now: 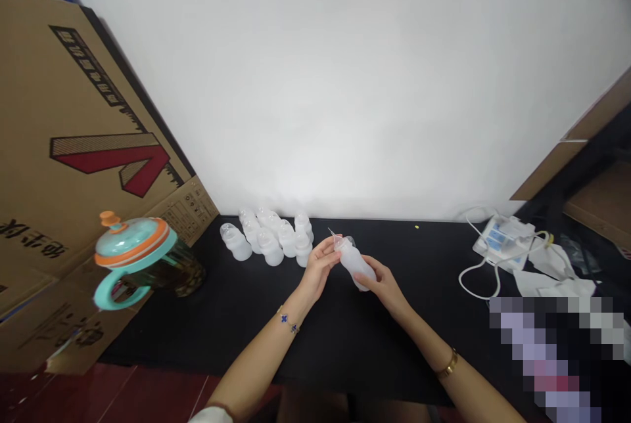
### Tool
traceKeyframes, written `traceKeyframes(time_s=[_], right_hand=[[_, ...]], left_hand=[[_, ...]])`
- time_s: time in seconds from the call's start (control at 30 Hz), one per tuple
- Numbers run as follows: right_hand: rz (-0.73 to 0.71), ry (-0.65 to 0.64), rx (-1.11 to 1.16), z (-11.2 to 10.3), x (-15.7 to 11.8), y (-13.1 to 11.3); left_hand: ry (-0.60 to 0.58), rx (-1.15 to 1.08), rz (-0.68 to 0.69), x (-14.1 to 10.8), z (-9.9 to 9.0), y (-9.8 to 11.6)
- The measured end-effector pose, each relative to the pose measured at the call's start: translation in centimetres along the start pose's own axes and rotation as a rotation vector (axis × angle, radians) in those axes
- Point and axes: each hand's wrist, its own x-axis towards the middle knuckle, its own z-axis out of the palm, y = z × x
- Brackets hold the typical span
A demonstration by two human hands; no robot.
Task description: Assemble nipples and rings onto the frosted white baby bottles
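Note:
A frosted white baby bottle [355, 263] with a clear dome cap is held tilted above the black table. My right hand [382, 282] wraps round its lower body, thumb across the front. At the capped end, my left hand [320, 265] has its fingers closed against the bottle's neck. A thin clear pointed piece [332, 232] juts up beside those fingertips; whether it belongs to the cap I cannot tell. Just left of my left hand, several similar capped bottles [271, 249] stand upright in a close group.
A large jug [185, 268] with a teal handle and orange-trimmed lid stands at the left by cardboard boxes [93, 114]. On the right lie a white device with a cable [503, 242] and crumpled white paper [557, 272]. A white wall [374, 81] rises behind the black table [207, 337].

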Motion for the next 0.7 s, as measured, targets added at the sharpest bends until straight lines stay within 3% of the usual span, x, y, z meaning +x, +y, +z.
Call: traceKeyframes(time_s=[0.2,0.43,0.7], right_hand=[[0.013,-0.046,0.027,0.11,-0.27,-0.45],[-0.063,0.007,-0.157,0.40,-0.47,-0.14],[-0.077,0.004,-0.202,0.03,-0.42,0.12]], left_hand=[[0.005,-0.006,0.012,-0.16,0.24,0.29],[0.061,0.053,0.013,-0.58,0.51,0.35],[0.075,0.033,-0.003,-0.22,0.28,0.07]])
